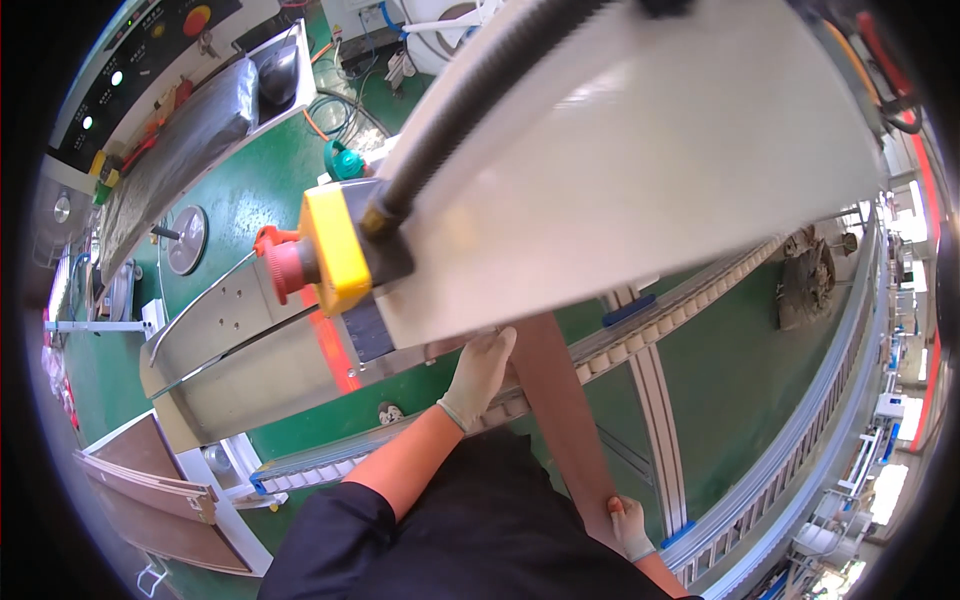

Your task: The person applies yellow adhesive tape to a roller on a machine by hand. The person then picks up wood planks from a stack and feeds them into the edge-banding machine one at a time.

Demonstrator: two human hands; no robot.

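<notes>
A long, narrow brown board [560,400] slants from beneath the pale machine housing [640,190] down to my right side. My left hand [480,375], in a pale glove, grips the board's left edge just under the housing; some of its fingertips are hidden there. Near the board's close end, my right hand [630,528], also gloved, is closed around the edge with the thumb on top. Above and left of my left hand, a yellow switch box [337,248] with a red emergency-stop button [285,266] is fixed to the machine.
A roller rail [650,335] crosses beneath the board, and a second, curved rail [800,430] runs along the right. Brown panels [150,490] are stacked at lower left. A dark corrugated hose [480,110] arches over the housing. A control panel [130,70] stands far left.
</notes>
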